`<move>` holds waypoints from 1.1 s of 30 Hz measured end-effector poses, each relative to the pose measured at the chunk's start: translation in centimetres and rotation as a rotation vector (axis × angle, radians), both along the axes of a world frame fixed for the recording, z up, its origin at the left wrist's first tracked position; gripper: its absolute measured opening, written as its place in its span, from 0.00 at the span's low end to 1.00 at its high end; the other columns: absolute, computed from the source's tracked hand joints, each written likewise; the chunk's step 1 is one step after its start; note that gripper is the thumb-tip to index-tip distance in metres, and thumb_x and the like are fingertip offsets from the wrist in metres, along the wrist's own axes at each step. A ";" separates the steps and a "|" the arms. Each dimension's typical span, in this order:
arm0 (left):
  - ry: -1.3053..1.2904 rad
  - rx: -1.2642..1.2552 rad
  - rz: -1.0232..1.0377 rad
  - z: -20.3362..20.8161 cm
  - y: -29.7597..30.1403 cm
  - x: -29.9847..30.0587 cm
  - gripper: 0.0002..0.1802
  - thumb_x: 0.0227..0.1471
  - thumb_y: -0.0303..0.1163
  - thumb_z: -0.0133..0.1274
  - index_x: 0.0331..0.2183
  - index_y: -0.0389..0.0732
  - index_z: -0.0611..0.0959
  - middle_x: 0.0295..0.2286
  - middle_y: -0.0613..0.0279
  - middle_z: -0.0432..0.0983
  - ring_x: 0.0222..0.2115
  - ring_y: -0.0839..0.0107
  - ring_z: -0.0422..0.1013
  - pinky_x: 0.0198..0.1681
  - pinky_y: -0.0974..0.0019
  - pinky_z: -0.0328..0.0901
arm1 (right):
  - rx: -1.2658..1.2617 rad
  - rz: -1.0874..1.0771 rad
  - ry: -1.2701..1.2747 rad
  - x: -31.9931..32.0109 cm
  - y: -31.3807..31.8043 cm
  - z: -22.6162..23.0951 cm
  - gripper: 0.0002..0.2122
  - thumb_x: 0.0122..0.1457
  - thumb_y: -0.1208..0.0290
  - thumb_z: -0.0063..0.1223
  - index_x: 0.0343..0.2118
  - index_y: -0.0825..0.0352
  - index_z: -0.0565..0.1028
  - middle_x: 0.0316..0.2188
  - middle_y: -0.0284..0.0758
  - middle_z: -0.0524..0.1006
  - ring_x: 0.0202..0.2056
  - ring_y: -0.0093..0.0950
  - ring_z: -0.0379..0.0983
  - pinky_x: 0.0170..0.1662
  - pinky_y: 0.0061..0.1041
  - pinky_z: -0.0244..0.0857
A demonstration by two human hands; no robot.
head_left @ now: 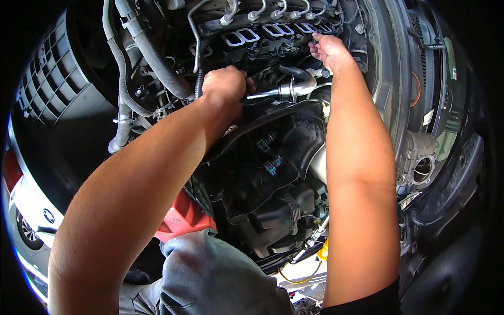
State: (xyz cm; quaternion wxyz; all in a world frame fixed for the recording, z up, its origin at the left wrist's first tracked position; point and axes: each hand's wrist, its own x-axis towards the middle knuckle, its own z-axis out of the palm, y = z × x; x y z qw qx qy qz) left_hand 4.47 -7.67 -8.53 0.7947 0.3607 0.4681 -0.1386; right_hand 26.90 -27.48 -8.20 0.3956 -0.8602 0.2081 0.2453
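Note:
Both my arms reach into an open engine bay. My left hand [226,85] is closed, knuckles up, beside a black corrugated conduit [199,73]. What it grips, if anything, is hidden beneath it. To its right lies a shiny metal pipe [286,91] with a bracket around it. Farther right, my right hand [331,51] has its fingers curled together at the right end of a row of pale oval port gaskets [278,30]. Anything between those fingers is too hidden to name. Behind the gaskets runs a dark rail [210,24] with several bent metal lines.
Thick grey hoses [152,52] run down on the left, near a black gridded panel [50,79]. A black plastic housing [273,210] fills the middle. A throttle body [420,163] rests at the right. A red plastic piece [184,216] and a yellow loop handle [302,281] sit nearer.

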 end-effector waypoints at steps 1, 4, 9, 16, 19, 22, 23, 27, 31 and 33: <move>-0.154 0.136 -0.080 -1.0 -0.1 -0.4 0.10 0.64 0.29 0.44 0.33 0.36 0.77 0.26 0.55 0.78 0.28 0.61 0.77 0.34 0.62 0.70 | 0.032 -0.021 0.007 0.1 -0.2 0.1 0.09 0.65 0.67 0.55 0.39 0.68 0.77 0.28 0.34 0.78 0.26 0.25 0.71 0.30 0.27 0.68; -0.259 0.299 -0.203 -3.0 -0.4 -0.9 0.10 0.64 0.29 0.44 0.33 0.35 0.76 0.26 0.54 0.77 0.27 0.60 0.76 0.38 0.59 0.72 | -0.006 -0.028 0.021 0.3 -0.4 0.0 0.08 0.65 0.68 0.56 0.38 0.68 0.78 0.28 0.35 0.78 0.24 0.25 0.71 0.28 0.27 0.67; 0.014 0.130 -0.207 -0.1 -0.1 0.2 0.10 0.64 0.29 0.44 0.33 0.35 0.76 0.26 0.55 0.76 0.26 0.61 0.76 0.38 0.58 0.73 | -0.062 -0.033 -0.027 -0.6 0.3 -0.3 0.14 0.66 0.61 0.57 0.41 0.71 0.78 0.29 0.37 0.79 0.26 0.27 0.75 0.28 0.28 0.71; 0.135 -0.042 -0.028 3.5 0.6 1.0 0.09 0.63 0.29 0.44 0.33 0.36 0.76 0.25 0.55 0.76 0.27 0.60 0.76 0.39 0.58 0.72 | -0.005 -0.070 0.131 -1.1 1.2 1.0 0.20 0.67 0.60 0.54 0.55 0.68 0.69 0.47 0.47 0.75 0.44 0.42 0.76 0.48 0.42 0.76; 0.043 0.114 -0.228 0.6 0.3 0.6 0.09 0.63 0.30 0.45 0.32 0.37 0.76 0.25 0.55 0.77 0.27 0.60 0.75 0.39 0.58 0.72 | 0.043 -0.033 0.200 -0.4 0.7 1.3 0.20 0.67 0.60 0.54 0.57 0.63 0.69 0.50 0.45 0.75 0.46 0.42 0.75 0.48 0.42 0.75; -0.143 0.310 -0.353 -3.0 -0.2 -0.3 0.10 0.63 0.30 0.45 0.31 0.37 0.76 0.25 0.55 0.77 0.27 0.61 0.75 0.38 0.58 0.71 | 0.007 0.029 0.226 0.1 0.2 1.2 0.19 0.67 0.60 0.54 0.57 0.62 0.69 0.50 0.44 0.77 0.48 0.41 0.75 0.50 0.41 0.73; -0.185 0.326 -0.323 -4.0 -0.4 -0.6 0.09 0.62 0.30 0.45 0.31 0.37 0.76 0.25 0.55 0.77 0.27 0.61 0.75 0.37 0.58 0.71 | 0.018 0.030 0.238 0.1 0.1 1.1 0.19 0.67 0.60 0.54 0.57 0.62 0.69 0.50 0.43 0.77 0.48 0.41 0.75 0.51 0.42 0.73; -0.085 0.221 -0.227 -5.7 -0.9 -0.8 0.09 0.62 0.29 0.45 0.31 0.37 0.76 0.25 0.55 0.77 0.26 0.61 0.75 0.36 0.58 0.71 | -0.014 0.063 0.268 0.4 0.2 1.1 0.20 0.68 0.58 0.52 0.59 0.60 0.67 0.50 0.41 0.77 0.49 0.40 0.74 0.51 0.41 0.72; -0.007 0.107 -0.144 -3.8 -0.5 0.0 0.09 0.62 0.30 0.45 0.32 0.37 0.76 0.25 0.55 0.77 0.26 0.60 0.75 0.35 0.59 0.70 | -0.095 0.088 0.264 0.7 0.7 0.9 0.21 0.68 0.56 0.52 0.59 0.59 0.67 0.52 0.41 0.75 0.51 0.44 0.72 0.52 0.45 0.71; 0.009 0.113 -0.205 -1.9 0.1 0.6 0.10 0.63 0.31 0.44 0.32 0.38 0.77 0.25 0.56 0.78 0.27 0.61 0.76 0.37 0.58 0.71 | -0.065 0.062 0.254 0.4 0.7 0.5 0.25 0.66 0.56 0.54 0.61 0.61 0.65 0.57 0.45 0.71 0.55 0.47 0.70 0.55 0.47 0.69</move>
